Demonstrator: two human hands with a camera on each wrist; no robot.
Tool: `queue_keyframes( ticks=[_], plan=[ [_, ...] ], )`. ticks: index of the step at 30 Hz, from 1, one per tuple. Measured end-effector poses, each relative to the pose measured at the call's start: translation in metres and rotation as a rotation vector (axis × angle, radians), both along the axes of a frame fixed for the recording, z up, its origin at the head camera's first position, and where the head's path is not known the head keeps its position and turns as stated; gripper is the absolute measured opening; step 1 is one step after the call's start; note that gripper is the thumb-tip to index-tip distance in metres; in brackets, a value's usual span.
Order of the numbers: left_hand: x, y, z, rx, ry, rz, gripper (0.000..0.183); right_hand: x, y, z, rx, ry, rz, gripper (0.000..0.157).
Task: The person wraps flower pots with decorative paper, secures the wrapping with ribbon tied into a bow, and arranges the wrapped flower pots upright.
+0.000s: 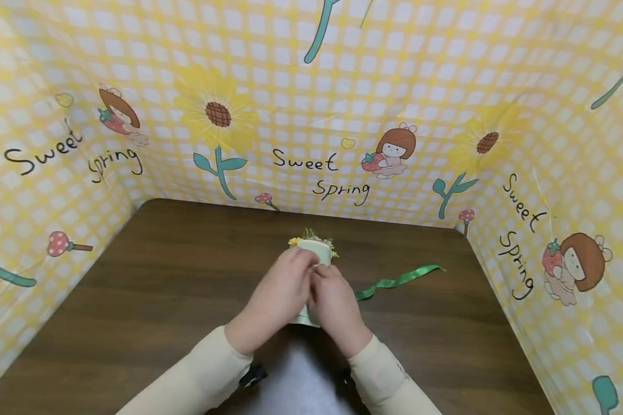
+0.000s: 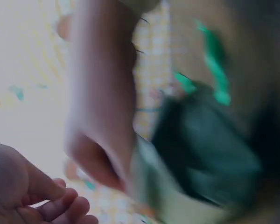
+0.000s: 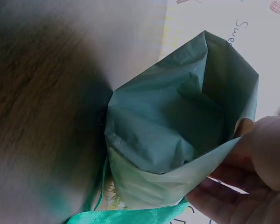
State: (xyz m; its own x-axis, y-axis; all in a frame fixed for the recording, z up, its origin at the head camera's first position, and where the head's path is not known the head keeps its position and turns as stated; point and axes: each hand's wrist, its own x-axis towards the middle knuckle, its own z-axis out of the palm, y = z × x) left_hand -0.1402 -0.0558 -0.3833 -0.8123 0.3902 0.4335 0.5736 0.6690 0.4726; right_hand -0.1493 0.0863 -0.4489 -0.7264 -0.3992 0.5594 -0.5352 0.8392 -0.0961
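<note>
- From my head view, I find the pale green paper bag (image 1: 314,248) in the middle of the worktop (image 1: 197,276), with both hands over it; I cannot tell whether it rests on the surface.
- The right hand (image 1: 334,297) pinches the bag's rim: my right wrist view shows a fingertip inside the paper and the other fingers (image 3: 214,198) bent against the outside, closed up on that edge.
- The left hand (image 1: 285,282) lies over the bag, right beside the other hand. Its fingers (image 2: 77,207) are bent with the thumb close to them, leaving little gap; I cannot tell whether they pinch anything.
- Both wrist views let me look into the bag's wide, creased mouth, darker green inside; the left one is blurred.
- At the bag's far end I see small yellow flowers (image 1: 293,241) with green sprigs.
- A shiny green ribbon (image 1: 402,279) trails over the worktop from beside the right hand, away to the right.
- Pale sleeves (image 1: 207,369) cover both forearms.
- Around the worktop I have yellow-and-white checked cloth (image 1: 291,92), printed with sunflowers and "Sweet Spring".
</note>
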Motion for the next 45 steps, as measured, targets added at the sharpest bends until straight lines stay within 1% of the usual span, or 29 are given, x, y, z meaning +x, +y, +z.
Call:
queue_keyframes(
  ticks=[1,2,3,4,6,8,9,12,16,19,21,23,26,28,30,31,32,34,37,38,40,45],
  plan=[
    [-0.001,-0.005,-0.008,0.008,-0.015,0.036,0.015,-0.002,0.001,0.001,-0.015,-0.028,0.006,0.002],
    [-0.001,-0.009,-0.015,0.008,-0.041,0.056,0.015,-0.002,0.002,0.002,-0.059,-0.068,0.014,0.003],
    [-0.001,-0.012,-0.023,0.006,-0.067,0.06,0.015,-0.002,0.004,0.002,-0.101,-0.101,0.013,0.004],
    [-0.001,-0.013,-0.029,0.002,-0.094,0.054,0.015,-0.001,0.006,0.004,-0.115,-0.126,0.006,0.008],
    [-0.001,-0.015,-0.04,-0.016,-0.121,0.03,0.018,-0.001,0.01,0.004,-0.141,-0.172,-0.004,0.009],
    [-0.001,-0.015,-0.047,-0.039,-0.118,0.014,0.022,-0.001,0.014,0.005,-0.163,-0.213,-0.003,0.011],
    [0.0,-0.015,-0.049,-0.05,-0.103,0.004,0.024,-0.001,0.015,0.005,-0.17,-0.228,0.0,0.011],
    [0.0,-0.017,-0.05,-0.105,-0.06,-0.02,0.029,-0.002,0.017,0.006,-0.185,-0.267,0.013,0.01],
    [0.0,-0.019,-0.05,-0.178,-0.016,-0.043,0.032,-0.004,0.02,0.007,-0.176,-0.283,0.041,0.01],
    [-0.001,-0.021,-0.049,-0.201,0.013,-0.051,0.03,-0.006,0.024,0.012,-0.176,-0.318,0.078,0.013],
    [-0.003,-0.022,-0.048,-0.214,0.026,-0.056,0.028,-0.007,0.028,0.017,-0.204,-0.361,0.091,0.016],
    [-0.004,-0.023,-0.048,-0.234,0.027,-0.062,0.026,-0.008,0.033,0.02,-0.231,-0.391,0.064,0.02],
    [-0.004,-0.024,-0.047,-0.275,0.023,-0.065,0.026,-0.01,0.041,0.02,-0.224,-0.433,-0.036,0.032],
    [-0.005,-0.024,-0.046,-0.302,0.028,-0.066,0.025,-0.012,0.044,0.017,-0.206,-0.501,-0.087,0.045],
    [-0.005,-0.025,-0.045,-0.326,0.037,-0.069,0.024,-0.014,0.046,0.014,-0.208,-0.587,-0.102,0.054],
    [-0.006,-0.025,-0.045,-0.336,0.041,-0.069,0.024,-0.015,0.047,0.013,-0.216,-0.623,-0.1,0.055],
    [-0.006,-0.025,-0.045,-0.343,0.041,-0.07,0.024,-0.016,0.048,0.013,-0.235,-0.656,-0.098,0.052],
    [-0.006,-0.026,-0.044,-0.349,0.039,-0.071,0.025,-0.018,0.053,0.013,-0.276,-0.693,-0.074,0.039],
    [-0.006,-0.027,-0.044,-0.346,0.033,-0.071,0.024,-0.021,0.068,0.017,-0.247,-0.726,-0.037,0.017],
    [-0.006,-0.028,-0.045,-0.343,0.032,-0.073,0.024,-0.022,0.075,0.018,-0.23,-0.751,-0.018,0.013],
    [-0.006,-0.029,-0.046,-0.343,0.036,-0.077,0.023,-0.024,0.092,0.02,-0.194,-0.816,0.033,0.01],
    [-0.005,-0.031,-0.046,-0.339,0.032,-0.074,0.024,-0.028,0.14,0.027,-0.121,-1.023,0.153,0.007]
  ],
)
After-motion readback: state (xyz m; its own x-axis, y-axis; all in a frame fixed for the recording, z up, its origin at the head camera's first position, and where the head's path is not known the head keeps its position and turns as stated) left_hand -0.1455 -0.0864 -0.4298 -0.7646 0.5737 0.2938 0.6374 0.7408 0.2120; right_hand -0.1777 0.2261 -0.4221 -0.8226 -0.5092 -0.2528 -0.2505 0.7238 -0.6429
